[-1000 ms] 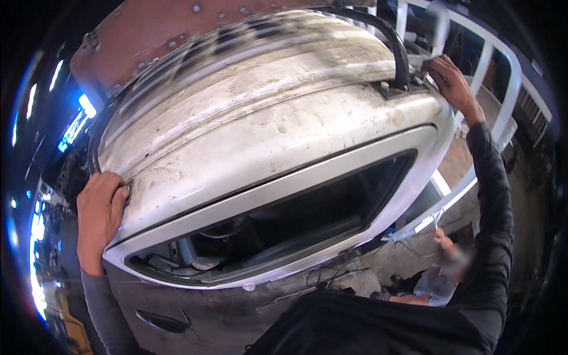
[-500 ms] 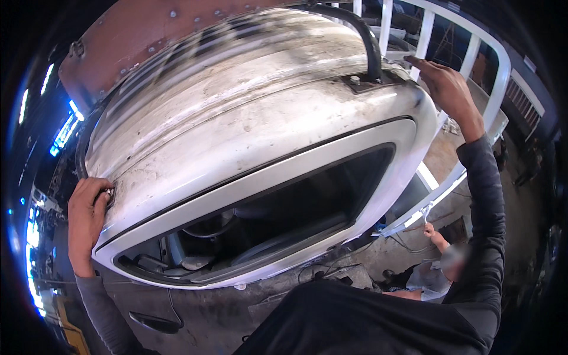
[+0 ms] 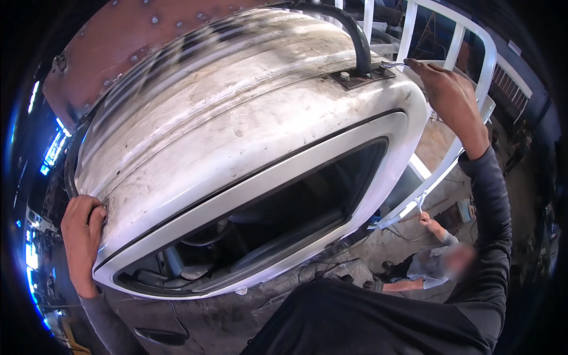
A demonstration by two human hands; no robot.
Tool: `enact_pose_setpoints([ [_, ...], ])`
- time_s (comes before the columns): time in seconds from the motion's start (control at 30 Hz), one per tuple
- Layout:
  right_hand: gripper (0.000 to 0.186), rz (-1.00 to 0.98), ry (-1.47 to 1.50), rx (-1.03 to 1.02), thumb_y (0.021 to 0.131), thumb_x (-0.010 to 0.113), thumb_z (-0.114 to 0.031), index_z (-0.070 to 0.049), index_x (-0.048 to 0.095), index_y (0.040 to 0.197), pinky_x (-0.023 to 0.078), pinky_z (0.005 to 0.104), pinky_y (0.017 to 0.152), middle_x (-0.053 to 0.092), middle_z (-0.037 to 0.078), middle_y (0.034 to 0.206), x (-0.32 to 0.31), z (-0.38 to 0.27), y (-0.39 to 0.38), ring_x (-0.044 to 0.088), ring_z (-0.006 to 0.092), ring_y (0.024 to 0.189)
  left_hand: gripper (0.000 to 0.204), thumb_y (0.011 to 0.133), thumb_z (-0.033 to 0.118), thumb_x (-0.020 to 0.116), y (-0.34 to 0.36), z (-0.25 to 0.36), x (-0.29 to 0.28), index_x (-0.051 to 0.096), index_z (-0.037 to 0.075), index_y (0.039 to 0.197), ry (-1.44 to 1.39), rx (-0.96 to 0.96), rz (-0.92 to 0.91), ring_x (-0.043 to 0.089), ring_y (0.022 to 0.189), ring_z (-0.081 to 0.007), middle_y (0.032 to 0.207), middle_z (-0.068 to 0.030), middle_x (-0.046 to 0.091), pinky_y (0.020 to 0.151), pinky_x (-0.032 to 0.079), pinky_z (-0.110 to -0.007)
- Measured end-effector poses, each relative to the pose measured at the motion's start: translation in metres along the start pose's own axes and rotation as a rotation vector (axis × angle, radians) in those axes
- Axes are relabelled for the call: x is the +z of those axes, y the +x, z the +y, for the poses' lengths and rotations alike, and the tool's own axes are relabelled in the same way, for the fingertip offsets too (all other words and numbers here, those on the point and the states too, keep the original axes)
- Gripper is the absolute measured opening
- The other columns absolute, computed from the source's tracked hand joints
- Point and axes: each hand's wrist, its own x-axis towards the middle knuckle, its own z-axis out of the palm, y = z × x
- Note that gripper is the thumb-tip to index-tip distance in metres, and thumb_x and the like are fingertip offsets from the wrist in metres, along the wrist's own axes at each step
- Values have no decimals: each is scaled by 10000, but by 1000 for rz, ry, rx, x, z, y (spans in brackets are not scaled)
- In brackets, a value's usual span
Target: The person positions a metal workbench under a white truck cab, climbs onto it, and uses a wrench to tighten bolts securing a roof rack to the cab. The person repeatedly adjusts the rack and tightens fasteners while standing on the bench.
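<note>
Nearest, dark clothing [image 3: 367, 322] fills the lower edge, with the vehicle's side window [image 3: 296, 219] just beyond it. Above the window lies the pale roof [image 3: 236, 130], its white surface scuffed and stained brown, with raised ribs across it. The left hand [image 3: 81, 234] rests at the roof's left edge, fingers bent beside a small dark plate [image 3: 105, 213]; whether they grip anything cannot be told.

Farther along, at the roof's right corner, a flat dark bracket [image 3: 355, 83] carries a pale bolt [image 3: 345, 76] and the foot of a curved black bar [image 3: 359, 41]. A slim metallic tool [image 3: 395, 64] reaches from the bracket's outer end to the right hand [image 3: 449, 97]. The forefinger is extended and meets the tool's outer end; the thumb is hidden, so whether the fingers close round it cannot be told. The bracket itself lies just left of these fingertips.

Beyond stand a white railing [image 3: 488, 53] at right and a riveted brown panel [image 3: 112, 53] at upper left. Below the railing, on the floor, is another person [image 3: 429, 266], one arm raised.
</note>
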Motion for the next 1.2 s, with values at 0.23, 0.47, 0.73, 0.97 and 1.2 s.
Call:
enact_pose_setpoints([
  [0.23,128,9,-71,-101,803,623,-81,-33,682,906,564,477,686,686,164,806,-12,-29,9,703,370,770,153,922,38,552,-11,-32,6,620,-33,1039,65,96,16,571,971,-389,992,-208,581,897,454,-422],
  [0.47,188,-96,-225,-129,828,649,-97,-28,695,996,583,392,664,706,102,821,-25,-54,5,742,272,803,111,958,35,512,-2,-32,16,551,-33,1036,40,12,-55,557,945,-370,978,-207,532,914,445,-371],
  [0.73,399,-52,-123,-170,848,646,-75,-112,696,1243,575,353,731,734,88,1038,3,-34,6,732,273,902,130,929,34,543,-20,-54,10,597,-38,1023,-38,121,10,566,981,-385,981,-204,563,920,448,-428],
  [0.97,272,79,-36,-242,912,603,-104,-126,640,1180,414,404,1024,704,36,1105,87,60,32,644,230,1123,131,888,2,577,0,-15,6,628,-32,1003,-37,34,-1,587,962,-378,973,-200,597,896,457,-411],
  [1.2,214,228,183,-10,943,505,-78,-53,586,1139,528,495,900,690,198,1096,107,86,55,652,386,1088,129,875,15,613,0,4,-4,640,-22,995,-108,105,54,602,934,-366,934,-187,619,864,469,-405],
])
